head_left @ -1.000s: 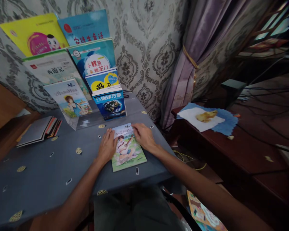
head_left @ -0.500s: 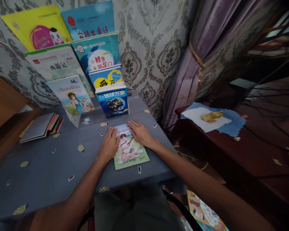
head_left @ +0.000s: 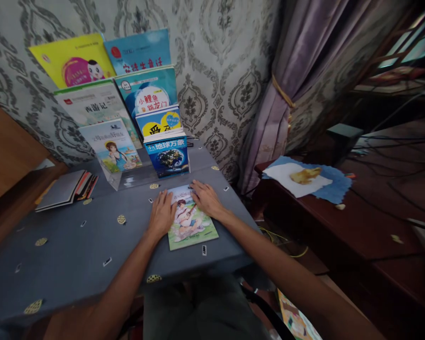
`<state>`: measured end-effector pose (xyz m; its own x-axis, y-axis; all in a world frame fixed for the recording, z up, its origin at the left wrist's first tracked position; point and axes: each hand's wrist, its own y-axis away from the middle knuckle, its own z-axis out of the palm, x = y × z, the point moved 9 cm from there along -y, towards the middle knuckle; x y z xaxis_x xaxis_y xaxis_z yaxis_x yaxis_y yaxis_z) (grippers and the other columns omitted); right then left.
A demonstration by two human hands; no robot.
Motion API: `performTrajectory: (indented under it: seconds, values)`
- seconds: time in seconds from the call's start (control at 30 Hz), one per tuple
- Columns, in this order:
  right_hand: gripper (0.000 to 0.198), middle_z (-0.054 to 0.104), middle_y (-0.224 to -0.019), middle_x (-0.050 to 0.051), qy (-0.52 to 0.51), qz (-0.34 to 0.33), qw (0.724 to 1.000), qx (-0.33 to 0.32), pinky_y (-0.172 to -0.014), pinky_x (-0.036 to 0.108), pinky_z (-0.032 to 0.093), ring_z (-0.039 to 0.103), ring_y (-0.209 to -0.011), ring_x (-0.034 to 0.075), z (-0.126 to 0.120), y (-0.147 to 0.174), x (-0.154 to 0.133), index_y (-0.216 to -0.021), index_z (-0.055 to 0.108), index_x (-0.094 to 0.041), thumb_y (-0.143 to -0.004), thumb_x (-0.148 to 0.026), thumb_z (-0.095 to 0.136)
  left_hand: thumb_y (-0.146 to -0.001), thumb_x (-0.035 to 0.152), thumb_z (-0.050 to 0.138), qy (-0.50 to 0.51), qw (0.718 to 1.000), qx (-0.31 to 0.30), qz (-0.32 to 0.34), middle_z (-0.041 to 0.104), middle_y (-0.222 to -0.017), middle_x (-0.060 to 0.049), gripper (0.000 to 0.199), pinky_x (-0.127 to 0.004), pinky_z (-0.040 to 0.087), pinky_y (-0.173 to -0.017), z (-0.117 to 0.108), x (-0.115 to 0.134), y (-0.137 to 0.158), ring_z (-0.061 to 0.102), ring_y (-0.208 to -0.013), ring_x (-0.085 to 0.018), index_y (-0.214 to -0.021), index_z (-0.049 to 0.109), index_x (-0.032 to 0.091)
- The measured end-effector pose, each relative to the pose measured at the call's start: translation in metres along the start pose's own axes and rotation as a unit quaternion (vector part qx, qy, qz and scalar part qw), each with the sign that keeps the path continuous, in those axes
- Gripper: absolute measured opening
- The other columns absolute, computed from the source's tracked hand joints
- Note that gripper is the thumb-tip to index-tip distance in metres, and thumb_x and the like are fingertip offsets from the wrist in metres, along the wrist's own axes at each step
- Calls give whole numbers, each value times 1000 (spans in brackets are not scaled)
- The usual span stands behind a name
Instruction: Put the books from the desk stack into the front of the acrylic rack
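A thin paperback book (head_left: 191,226) lies flat near the front edge of the table, its green cover showing a figure with a guitar. My left hand (head_left: 162,215) rests along the book's left edge, fingers stretched forward. Over the upper right corner of the cover lies my right hand (head_left: 206,200), its fingers extended. Both hands touch the book without gripping it. Behind it, a clear tiered rack (head_left: 122,182) carries several upright books, among them a blue one with a globe (head_left: 168,158) and a pale one with a girl on the cover (head_left: 115,148).
A small stack of books (head_left: 67,191) lies at the left of the patterned grey tablecloth (head_left: 92,250). To the right, a dark red wooden table (head_left: 340,231) bears a blue cloth (head_left: 327,190), white paper and loose cables. A purple curtain (head_left: 269,104) hangs by the wall.
The camera view has tilted up slightly, so the rack appears lower in the picture. Both hands and the book stay practically in place.
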<state>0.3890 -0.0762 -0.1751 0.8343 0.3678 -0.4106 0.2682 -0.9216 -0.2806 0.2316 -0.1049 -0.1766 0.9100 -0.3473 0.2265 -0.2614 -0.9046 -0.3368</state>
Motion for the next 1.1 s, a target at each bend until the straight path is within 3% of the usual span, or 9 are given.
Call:
performTrajectory:
  seconds: [0.63,0.83,1.1]
  values:
    - [40,52,-149,19,19,-18,1000,8,-114,45,38,52,-135,27,1,-1,1,-134,58,-12,-98,-21,43,-100,29,44,2,1000,-11,-11,51,-149,-18,43,-47,38,-116,-1,1,0,47,-139,-32,-137,54,10]
    - [44,50,-148,24,49,66,996,30,-111,46,39,50,-135,33,-5,-1,22,-130,60,-6,-94,-31,51,-99,29,43,6,1000,5,-2,51,-148,-18,42,-49,38,-116,-2,2,2,48,-138,-31,-136,53,12]
    - [39,56,-142,19,26,82,996,28,-113,43,35,45,-137,30,2,-3,35,-125,62,-11,-92,-31,56,-99,30,42,22,1000,10,2,52,-147,-18,41,-52,38,-115,-1,0,2,47,-139,-32,-136,53,14]
